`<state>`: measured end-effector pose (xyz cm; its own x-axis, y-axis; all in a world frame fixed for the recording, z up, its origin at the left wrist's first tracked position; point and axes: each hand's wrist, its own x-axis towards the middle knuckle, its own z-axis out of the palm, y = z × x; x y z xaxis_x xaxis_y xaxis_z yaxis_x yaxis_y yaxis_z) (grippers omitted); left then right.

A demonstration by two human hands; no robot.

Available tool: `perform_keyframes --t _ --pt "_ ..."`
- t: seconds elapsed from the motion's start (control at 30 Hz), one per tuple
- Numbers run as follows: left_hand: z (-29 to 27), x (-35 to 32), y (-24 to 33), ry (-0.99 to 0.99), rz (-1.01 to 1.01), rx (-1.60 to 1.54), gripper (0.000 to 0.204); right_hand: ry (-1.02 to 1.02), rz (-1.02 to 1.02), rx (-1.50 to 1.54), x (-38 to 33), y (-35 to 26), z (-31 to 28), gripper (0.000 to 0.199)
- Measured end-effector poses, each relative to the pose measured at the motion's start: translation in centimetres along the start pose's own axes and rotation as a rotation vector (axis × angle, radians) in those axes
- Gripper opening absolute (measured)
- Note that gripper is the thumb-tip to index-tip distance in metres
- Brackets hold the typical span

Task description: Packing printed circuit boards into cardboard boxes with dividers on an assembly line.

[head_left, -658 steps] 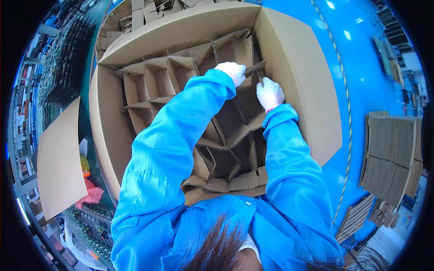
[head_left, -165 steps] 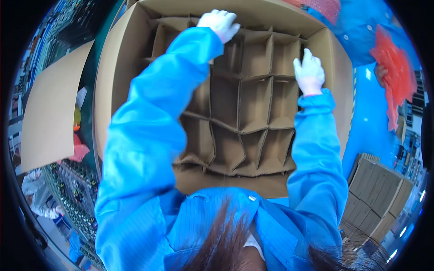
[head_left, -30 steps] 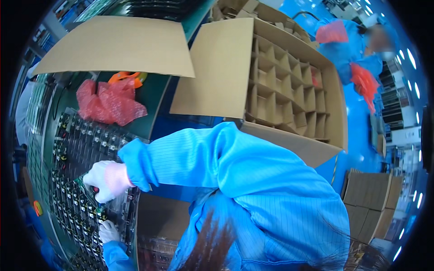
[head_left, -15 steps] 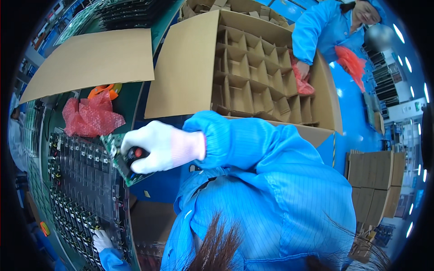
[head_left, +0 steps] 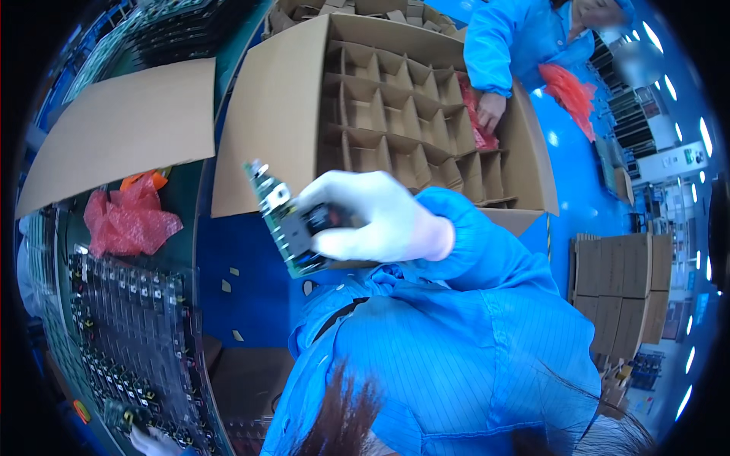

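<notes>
My right hand (head_left: 372, 216), in a white glove, grips a green circuit board (head_left: 283, 228) in front of the large carton. The board is tilted, and its far end carries small white and metal parts. Dark parts show between my thumb and fingers. At the lower left edge, my gloved left hand (head_left: 154, 442) is partly cut off and blurred. Its fingers close on another small circuit board (head_left: 122, 416) beside the clear plastic tray (head_left: 144, 292). Rows of similar boards fill parts of that tray.
An open carton (head_left: 270, 114) with cardboard dividers stands ahead. A co-worker's hand (head_left: 490, 112) reaches into it, on a pink bubble bag (head_left: 479, 137). More pink bubble wrap (head_left: 131, 220) lies on the green bench at left. Stacked cartons (head_left: 612, 273) stand at right.
My right hand has carried its circuit board rightward, away from the tray toward the carton. My left hand has shifted down and left, with a board now at its fingers. The view has turned slightly.
</notes>
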<state>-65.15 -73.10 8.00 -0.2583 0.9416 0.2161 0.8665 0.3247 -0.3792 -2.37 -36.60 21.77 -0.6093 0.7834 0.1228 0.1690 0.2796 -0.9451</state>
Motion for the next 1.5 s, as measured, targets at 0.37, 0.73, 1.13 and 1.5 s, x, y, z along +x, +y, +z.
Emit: perform_keyframes --t 0.37,0.73,1.13,1.5 --pt "-29.9 19.1 31.3 0.434 -0.28 -0.906 0.029 0.919 0.091 -0.001 -19.4 2.4 -23.7 0.05" --pt "-37.1 29.2 66.6 0.141 0.298 -1.637 0.043 0.617 0.37 0.127 -24.3 13.6 -36.5 0.046" --pt "-36.1 38.2 92.3 -0.052 0.801 -1.044 0.035 -0.028 0.728 -1.185 -13.9 26.6 -34.4 0.013" --pt "-32.4 38.1 106.9 -0.345 0.885 -0.931 0.035 -0.137 0.843 -1.096 -15.7 34.6 -33.5 0.014"
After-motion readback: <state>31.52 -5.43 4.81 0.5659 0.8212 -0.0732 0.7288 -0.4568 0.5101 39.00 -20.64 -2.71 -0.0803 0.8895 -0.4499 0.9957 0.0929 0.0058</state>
